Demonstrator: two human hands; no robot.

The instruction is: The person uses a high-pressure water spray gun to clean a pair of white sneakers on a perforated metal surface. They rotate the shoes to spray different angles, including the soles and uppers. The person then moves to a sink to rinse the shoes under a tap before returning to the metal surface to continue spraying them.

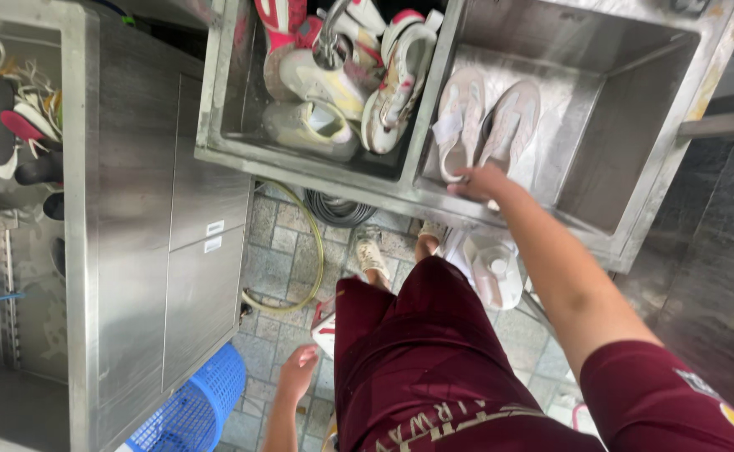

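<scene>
A person in dark red shorts and shirt stands at a steel double sink (635,109), seen from above. The right hand (480,182) reaches over the near rim of the right basin, fingers resting at the heel of a pale pink sneaker (509,125); whether the grip has closed on the shoe cannot be told from this angle. A second pale pink sneaker (459,121) lies just beside it to the left, both with toes pointing toward the far wall of the basin. The left basin (224,100) holds a heap of wet sneakers (342,84) in white, yellow and red, piled under a tap (331,38). The left hand (298,372) hangs low at the person's side, fingers loosely curled and released, grasping nothing, near a blue plastic basket (191,410) on the tiled floor (275,251). A yellow-green hose (312,251) loops across the floor below the sink. To the far left, a steel cabinet (132,209) stands, with insoles and laces (19,125) lying in a tray beyond it.
</scene>
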